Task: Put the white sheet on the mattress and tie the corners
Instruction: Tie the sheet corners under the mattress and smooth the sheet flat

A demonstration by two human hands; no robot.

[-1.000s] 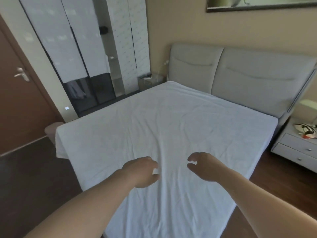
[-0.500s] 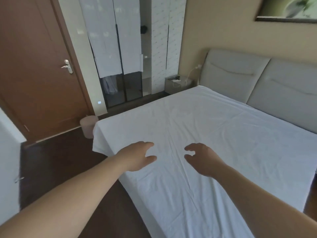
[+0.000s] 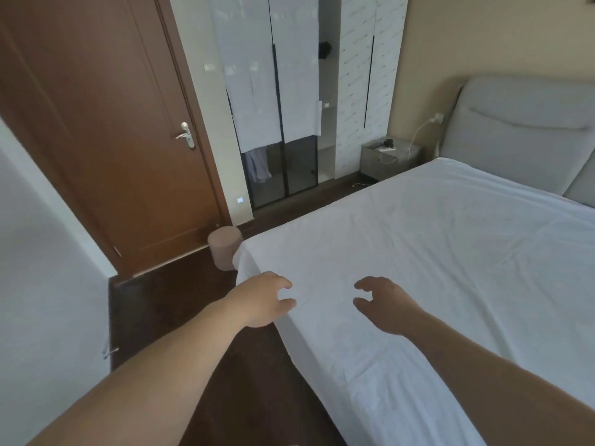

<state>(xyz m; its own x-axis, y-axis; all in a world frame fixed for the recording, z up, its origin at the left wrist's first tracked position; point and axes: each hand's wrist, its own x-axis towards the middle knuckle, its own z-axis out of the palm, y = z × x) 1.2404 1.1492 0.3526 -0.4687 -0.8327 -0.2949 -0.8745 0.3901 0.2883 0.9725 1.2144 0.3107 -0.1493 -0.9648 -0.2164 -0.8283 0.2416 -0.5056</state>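
One sheet [image 3: 434, 252], two hands [image 3: 260, 299].

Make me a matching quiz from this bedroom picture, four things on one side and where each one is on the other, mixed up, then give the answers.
Things:
1. white sheet
2. pink bin
3. door handle
4. bedside table

Places:
A. on the brown door
B. spread over the mattress
C. left of the headboard
D. on the floor at the bed's corner

Pairs: 1-B, 2-D, 3-A, 4-C
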